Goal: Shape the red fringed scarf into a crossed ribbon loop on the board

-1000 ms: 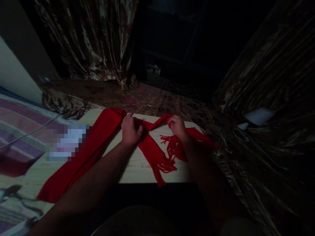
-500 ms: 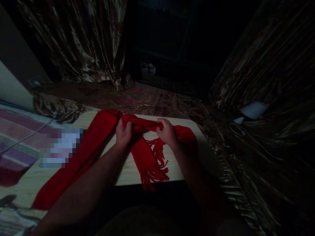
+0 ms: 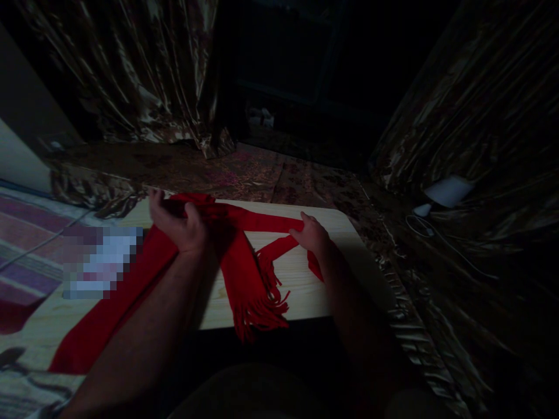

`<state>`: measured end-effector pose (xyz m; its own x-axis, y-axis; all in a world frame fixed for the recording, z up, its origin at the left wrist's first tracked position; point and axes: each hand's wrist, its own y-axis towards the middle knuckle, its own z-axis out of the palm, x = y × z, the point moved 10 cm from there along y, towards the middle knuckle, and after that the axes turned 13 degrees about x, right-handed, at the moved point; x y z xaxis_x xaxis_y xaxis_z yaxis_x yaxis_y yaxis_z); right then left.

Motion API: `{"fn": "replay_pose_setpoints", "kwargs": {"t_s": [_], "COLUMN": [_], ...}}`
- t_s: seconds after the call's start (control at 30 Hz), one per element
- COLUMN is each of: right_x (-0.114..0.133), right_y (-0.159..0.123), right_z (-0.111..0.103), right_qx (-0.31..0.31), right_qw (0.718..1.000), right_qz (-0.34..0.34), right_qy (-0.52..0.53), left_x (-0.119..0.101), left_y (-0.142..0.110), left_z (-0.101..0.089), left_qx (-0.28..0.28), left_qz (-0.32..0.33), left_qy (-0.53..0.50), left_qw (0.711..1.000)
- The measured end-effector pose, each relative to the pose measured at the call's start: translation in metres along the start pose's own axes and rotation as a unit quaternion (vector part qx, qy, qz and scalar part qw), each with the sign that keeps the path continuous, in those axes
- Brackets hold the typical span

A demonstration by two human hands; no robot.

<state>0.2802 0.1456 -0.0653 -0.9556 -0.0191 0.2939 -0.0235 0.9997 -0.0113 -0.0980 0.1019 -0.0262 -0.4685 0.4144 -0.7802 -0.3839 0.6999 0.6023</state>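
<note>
A red fringed scarf (image 3: 238,262) lies across the pale wooden table (image 3: 271,297), one long stretch running down to the near left. Its tasselled end hangs toward the table's front edge, and a second fringed end lies behind it. Over the bunched far-left part of the scarf, my left hand (image 3: 181,227) is open, thumb and fingers spread apart. My right hand (image 3: 312,233) is closed around the scarf's right part, with a strip stretching left from it. Part of the scarf is hidden behind my right wrist.
A blurred-out flat item (image 3: 105,262) lies at the table's left. Beyond that is a striped cloth (image 3: 39,238). To the right stands a small white lamp (image 3: 449,191) with a cable. Patterned curtains (image 3: 170,75) hang at the back.
My left hand has let go of the scarf and moved left, its fingers opening. My right hand has shifted slightly right, still holding the scarf, whose right-hand loop has become smaller.
</note>
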Motion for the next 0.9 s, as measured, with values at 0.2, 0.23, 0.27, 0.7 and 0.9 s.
{"fn": "replay_pose_setpoints", "kwargs": {"t_s": [0.2,0.23,0.27,0.7,0.9], "right_x": [0.023,0.034,0.045,0.043,-0.047], "right_y": [0.011,0.009,0.006,-0.033,-0.010], "right_z": [0.018,0.016,0.014,0.023,-0.026], "right_qx": [0.064,0.048,0.034,0.125,-0.149], "right_qw": [0.995,0.991,0.984,0.947,0.928], "right_qz": [-0.078,-0.123,-0.172,-0.288,-0.150], "right_qy": [-0.011,-0.002,0.009,0.065,0.308], "left_x": [-0.046,-0.050,-0.052,0.010,0.006], "left_y": [-0.036,-0.046,-0.055,-0.086,-0.080], "left_z": [0.072,0.088,0.103,0.161,0.153], "left_qx": [0.205,0.259,0.310,0.499,0.479], "left_qz": [0.160,0.180,0.196,0.103,0.078], "left_qy": [0.116,0.113,0.114,0.337,0.366], "left_qw": [0.959,0.942,0.923,0.791,0.794]}}
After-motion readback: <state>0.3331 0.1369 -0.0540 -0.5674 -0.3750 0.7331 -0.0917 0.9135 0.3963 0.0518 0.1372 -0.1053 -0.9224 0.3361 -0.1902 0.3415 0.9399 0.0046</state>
